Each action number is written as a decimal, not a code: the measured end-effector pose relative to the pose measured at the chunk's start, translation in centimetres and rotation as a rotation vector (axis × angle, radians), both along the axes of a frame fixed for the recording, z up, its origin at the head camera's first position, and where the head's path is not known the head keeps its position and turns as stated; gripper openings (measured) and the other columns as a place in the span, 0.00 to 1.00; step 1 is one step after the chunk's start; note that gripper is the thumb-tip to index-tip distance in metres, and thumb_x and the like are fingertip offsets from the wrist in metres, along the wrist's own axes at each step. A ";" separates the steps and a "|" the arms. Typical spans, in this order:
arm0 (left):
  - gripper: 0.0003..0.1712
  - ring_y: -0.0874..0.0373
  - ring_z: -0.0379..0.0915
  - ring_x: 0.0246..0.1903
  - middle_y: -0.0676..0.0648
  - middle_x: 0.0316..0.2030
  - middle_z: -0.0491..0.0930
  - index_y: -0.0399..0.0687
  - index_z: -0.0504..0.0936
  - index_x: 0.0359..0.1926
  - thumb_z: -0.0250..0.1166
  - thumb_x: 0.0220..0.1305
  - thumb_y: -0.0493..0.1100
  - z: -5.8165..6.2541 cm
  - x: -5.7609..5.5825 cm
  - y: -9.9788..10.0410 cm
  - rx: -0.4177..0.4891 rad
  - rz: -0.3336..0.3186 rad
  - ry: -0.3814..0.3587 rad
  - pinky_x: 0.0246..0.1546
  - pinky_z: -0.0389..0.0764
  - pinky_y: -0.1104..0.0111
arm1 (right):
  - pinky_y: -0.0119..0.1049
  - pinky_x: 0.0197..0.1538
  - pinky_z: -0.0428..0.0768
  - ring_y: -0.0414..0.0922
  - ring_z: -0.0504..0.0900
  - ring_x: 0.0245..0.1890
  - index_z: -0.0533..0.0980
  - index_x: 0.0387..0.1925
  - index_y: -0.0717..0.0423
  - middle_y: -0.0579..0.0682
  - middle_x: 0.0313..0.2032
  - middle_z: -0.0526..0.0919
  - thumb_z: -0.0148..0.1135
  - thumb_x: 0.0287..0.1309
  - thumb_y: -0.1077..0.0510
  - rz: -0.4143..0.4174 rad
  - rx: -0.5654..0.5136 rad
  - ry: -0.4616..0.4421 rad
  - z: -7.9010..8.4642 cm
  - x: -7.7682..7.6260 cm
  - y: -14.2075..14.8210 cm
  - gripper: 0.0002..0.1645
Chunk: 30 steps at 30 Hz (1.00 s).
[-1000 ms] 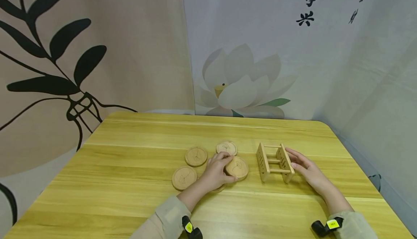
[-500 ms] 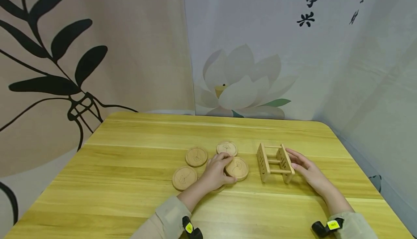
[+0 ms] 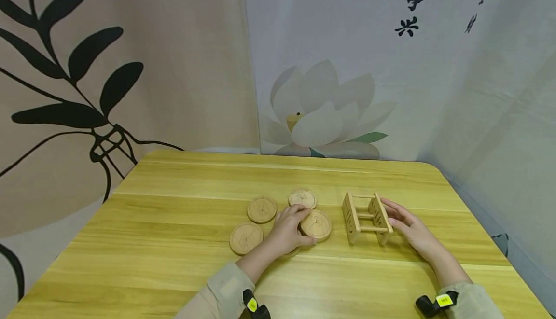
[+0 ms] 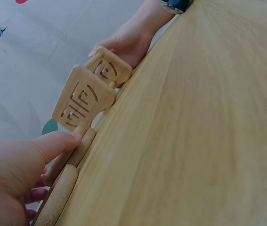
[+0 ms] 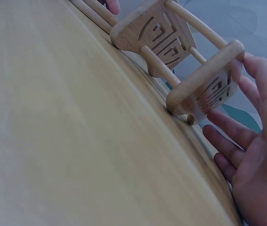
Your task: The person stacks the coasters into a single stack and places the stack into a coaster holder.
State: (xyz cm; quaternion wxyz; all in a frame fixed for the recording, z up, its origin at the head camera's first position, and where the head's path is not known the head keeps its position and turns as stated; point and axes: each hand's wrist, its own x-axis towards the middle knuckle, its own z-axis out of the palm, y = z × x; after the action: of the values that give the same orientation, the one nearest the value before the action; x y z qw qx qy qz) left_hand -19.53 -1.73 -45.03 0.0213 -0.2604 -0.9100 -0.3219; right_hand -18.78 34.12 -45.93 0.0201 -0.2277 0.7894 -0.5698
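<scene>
- The left hand [image 3: 287,229] lay over the wooden coaster [image 3: 316,224] nearest the rack, its fingers curled round the disc's rim and the thumb against its edge, gripping it where it lay flat on the table [image 3: 173,242].
- In the left wrist view, that thumb pressed on the rim of the same coaster [image 4: 62,190], with the rack [image 4: 90,92] just beyond it.
- The right hand [image 3: 408,227] rested with relaxed, nearly straight fingers against the right end panel of the wooden rack [image 3: 366,216]; it held nothing.
- In the right wrist view, the right hand's fingers [image 5: 260,122] were spread just beside the rack's end panel [image 5: 208,89]; whether they touched it could not be told there.
- The rack stood upright just right of the gripped coaster, 2 fretwork end panels joined by thin rods, with no coaster in it.
- 3 more coasters [image 3: 261,209] lay flat around the left hand, each engraved with a leaf; another edge showed under the wrist.
- On the cloth backdrop [image 3: 330,68] behind the table, black Chinese characters [image 3: 408,24] sat above a printed lotus; 1 read "兴", the rest were cut off.
</scene>
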 end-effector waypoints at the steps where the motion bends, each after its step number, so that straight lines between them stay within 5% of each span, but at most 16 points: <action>1: 0.46 0.51 0.63 0.57 0.47 0.59 0.70 0.39 0.71 0.64 0.77 0.46 0.53 0.0 0.0 0.0 0.002 0.001 0.001 0.53 0.62 0.58 | 0.23 0.53 0.68 0.31 0.71 0.56 0.54 0.72 0.60 0.35 0.60 0.69 0.44 0.73 0.65 -0.001 0.001 0.000 0.0 0.0 0.0 0.30; 14: 0.47 0.46 0.61 0.60 0.45 0.60 0.68 0.40 0.69 0.66 0.77 0.47 0.54 1.3 -0.6 -0.9 0.107 0.010 -0.044 0.59 0.57 0.46 | 0.23 0.53 0.68 0.31 0.71 0.56 0.54 0.73 0.58 0.51 0.63 0.69 0.44 0.73 0.63 -0.024 0.030 -0.010 0.2 0.0 0.0 0.30; 24: 0.44 0.44 0.59 0.62 0.40 0.63 0.66 0.40 0.69 0.66 0.75 0.50 0.51 2.1 -1.6 -2.0 0.142 0.035 -0.068 0.60 0.56 0.46 | 0.23 0.53 0.68 0.31 0.71 0.56 0.54 0.72 0.59 0.48 0.62 0.69 0.44 0.73 0.64 -0.022 0.025 -0.007 0.2 0.0 -0.1 0.30; 30: 0.45 0.41 0.57 0.63 0.40 0.64 0.65 0.41 0.67 0.68 0.75 0.52 0.50 2.6 -2.0 -2.4 0.133 0.023 -0.108 0.61 0.52 0.43 | 0.23 0.53 0.68 0.31 0.71 0.56 0.54 0.72 0.59 0.62 0.63 0.67 0.44 0.73 0.63 -0.030 0.038 -0.008 0.2 0.2 -0.2 0.30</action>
State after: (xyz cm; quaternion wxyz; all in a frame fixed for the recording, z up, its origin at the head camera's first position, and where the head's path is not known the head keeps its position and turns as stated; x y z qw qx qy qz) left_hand -21.49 -4.18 -42.40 -0.0065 -0.2301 -0.8893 -0.3950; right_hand -18.60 33.96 -45.75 0.0192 -0.2131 0.8032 -0.5559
